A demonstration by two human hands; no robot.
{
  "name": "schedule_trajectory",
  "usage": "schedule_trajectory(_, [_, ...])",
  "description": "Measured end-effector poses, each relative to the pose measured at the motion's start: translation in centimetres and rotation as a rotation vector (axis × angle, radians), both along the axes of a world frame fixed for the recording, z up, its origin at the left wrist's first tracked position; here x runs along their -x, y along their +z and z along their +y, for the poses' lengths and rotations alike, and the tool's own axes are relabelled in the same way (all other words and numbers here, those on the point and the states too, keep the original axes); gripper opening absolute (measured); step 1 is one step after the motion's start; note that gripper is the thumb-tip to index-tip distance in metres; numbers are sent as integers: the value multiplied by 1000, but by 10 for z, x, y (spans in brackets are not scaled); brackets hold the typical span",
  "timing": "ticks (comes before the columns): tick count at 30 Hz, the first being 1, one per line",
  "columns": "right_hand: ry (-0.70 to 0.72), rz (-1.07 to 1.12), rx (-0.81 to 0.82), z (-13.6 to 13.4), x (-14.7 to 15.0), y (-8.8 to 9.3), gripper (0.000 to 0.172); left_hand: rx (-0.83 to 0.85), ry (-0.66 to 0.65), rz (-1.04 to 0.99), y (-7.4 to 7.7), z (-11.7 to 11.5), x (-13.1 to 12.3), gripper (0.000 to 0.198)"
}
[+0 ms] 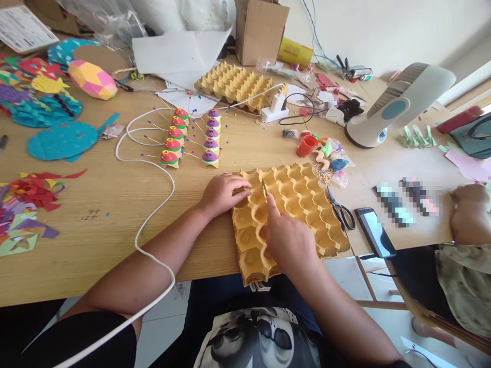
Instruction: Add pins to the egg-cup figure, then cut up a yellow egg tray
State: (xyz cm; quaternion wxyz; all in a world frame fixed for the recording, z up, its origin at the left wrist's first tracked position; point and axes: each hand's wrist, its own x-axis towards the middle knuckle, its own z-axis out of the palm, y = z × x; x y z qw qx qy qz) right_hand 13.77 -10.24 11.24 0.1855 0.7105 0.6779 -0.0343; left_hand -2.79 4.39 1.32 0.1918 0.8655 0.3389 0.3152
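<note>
A yellow-brown cardboard egg tray [295, 191] lies before me, its near corner reaching past the table's front edge. My left hand [224, 193] is closed on the tray's left edge, with thumb and fingers bent over the rim. In my right hand [289, 237] is a small knife [264, 187], its thin dark blade pointing away from me and touching the tray between two rows of cups. The index finger stretches along the knife, and its handle is hidden in my palm. Just right of the tray lie dark-handled scissors [341, 209].
Painted egg-carton caterpillars [175, 134] and purple ones [211, 138] stand behind the tray. A white cable [153, 214] crosses my left forearm. A phone [375, 231], a red cup [307, 145], a fan [397, 105] and another egg tray [233, 84] lie around. Another person's arm [470, 212] rests at right.
</note>
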Motion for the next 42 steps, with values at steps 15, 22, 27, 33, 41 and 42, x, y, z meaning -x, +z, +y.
schedule_trajectory(15, [3,-12,-49,11,-4,-5,70,7,7,-2,-1,1,0,26])
schedule_trajectory(22, [-17,-15,-11,-7,-6,-1,70,11,20,-6,-1,0,0,24])
schedule_trajectory(27, [-18,17,-27,8,-2,-2,70,3,9,-6,-1,1,0,27])
schedule_trajectory(33, [9,-7,-40,0,-4,-4,71,12,26,-2,0,-1,0,27])
schedule_trajectory(41, [-19,19,-22,5,-4,-5,70,-1,4,-12,-1,1,0,27])
schedule_trajectory(42, [-22,18,-27,9,-3,-6,70,-1,7,-10,-1,0,0,28])
